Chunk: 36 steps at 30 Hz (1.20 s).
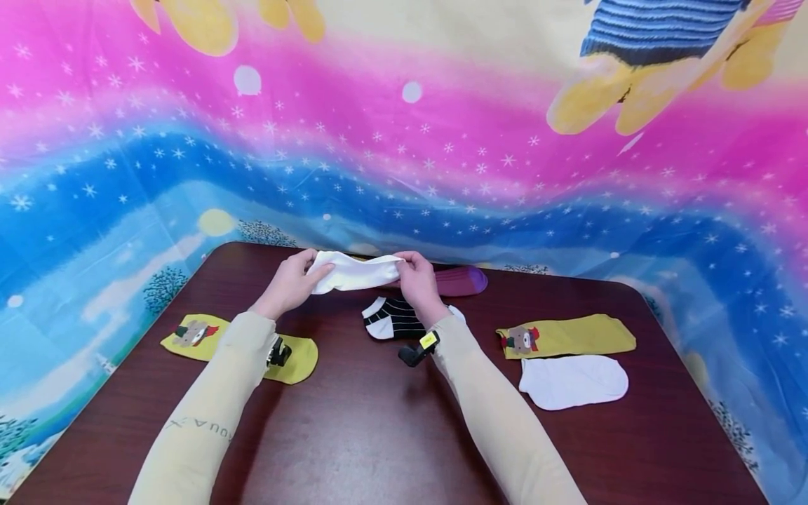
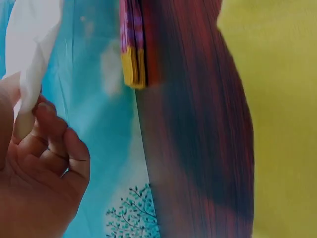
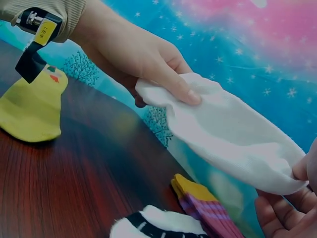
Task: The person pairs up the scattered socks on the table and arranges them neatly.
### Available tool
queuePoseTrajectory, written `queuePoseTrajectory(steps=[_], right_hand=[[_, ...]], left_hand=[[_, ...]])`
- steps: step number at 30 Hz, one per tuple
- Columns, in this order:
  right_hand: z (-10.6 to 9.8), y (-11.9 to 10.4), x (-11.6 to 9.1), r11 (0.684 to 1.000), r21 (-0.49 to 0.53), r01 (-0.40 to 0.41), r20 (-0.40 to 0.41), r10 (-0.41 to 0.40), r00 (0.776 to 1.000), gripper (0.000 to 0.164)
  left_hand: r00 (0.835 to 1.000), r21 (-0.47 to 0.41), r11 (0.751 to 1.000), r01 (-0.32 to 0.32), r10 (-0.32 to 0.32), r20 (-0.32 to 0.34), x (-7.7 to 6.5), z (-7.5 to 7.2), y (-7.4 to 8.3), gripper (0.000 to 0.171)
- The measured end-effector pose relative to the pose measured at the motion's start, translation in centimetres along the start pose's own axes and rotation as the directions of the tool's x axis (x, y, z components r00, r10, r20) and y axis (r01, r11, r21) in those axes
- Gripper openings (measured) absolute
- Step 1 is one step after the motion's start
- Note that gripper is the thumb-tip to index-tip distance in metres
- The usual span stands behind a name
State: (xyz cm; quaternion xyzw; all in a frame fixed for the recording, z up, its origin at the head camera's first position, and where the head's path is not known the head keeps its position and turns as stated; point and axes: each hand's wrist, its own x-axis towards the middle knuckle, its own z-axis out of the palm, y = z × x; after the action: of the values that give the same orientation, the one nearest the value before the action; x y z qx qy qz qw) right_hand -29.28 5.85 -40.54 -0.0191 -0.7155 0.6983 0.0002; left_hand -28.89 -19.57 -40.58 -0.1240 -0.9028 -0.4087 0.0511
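A white sock (image 1: 356,272) is stretched sideways between both hands, held up above the far part of the table. My left hand (image 1: 290,284) pinches one end of it, thumb on top, as the right wrist view also shows. The other end is pinched by my right hand (image 1: 419,284), whose fingers (image 3: 277,215) appear at that view's lower right corner. Below the hands lies a black sock with white stripes (image 1: 407,319), partly covered by the right wrist. Behind it is a purple-red sock (image 1: 463,280) with a yellow cuff (image 3: 190,188).
A mustard sock with a bear face (image 1: 297,361) lies on the left, partly under the left forearm. On the right, a similar mustard sock (image 1: 583,335) lies just behind another white sock (image 1: 574,382). A printed cloth (image 1: 379,168) hangs behind the dark wooden table (image 1: 353,435).
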Motion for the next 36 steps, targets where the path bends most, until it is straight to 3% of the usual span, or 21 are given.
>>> queuePoseTrajectory(steps=[12, 27, 36], right_hand=[[-2.5, 0.2, 0.0, 1.000, -0.001, 0.016, -0.007, -0.016, 1.000, 0.026], [-4.3, 0.8, -1.0, 0.999, 0.039, 0.025, -0.008, -0.024, 1.000, 0.029], [-5.8, 0.6, -2.1, 0.998, 0.027, 0.051, 0.031, -0.052, 0.998, 0.029]], left_hand=[[1.000, -0.089, 0.996, 0.003, -0.006, -0.028, -0.2, 1.4, 1.3, 0.031], [0.994, -0.198, 0.979, -0.042, 0.020, -0.111, -1.2, 2.9, 2.2, 0.037], [0.995, -0.226, 0.973, -0.053, 0.033, -0.092, -1.9, 3.5, 2.6, 0.030]])
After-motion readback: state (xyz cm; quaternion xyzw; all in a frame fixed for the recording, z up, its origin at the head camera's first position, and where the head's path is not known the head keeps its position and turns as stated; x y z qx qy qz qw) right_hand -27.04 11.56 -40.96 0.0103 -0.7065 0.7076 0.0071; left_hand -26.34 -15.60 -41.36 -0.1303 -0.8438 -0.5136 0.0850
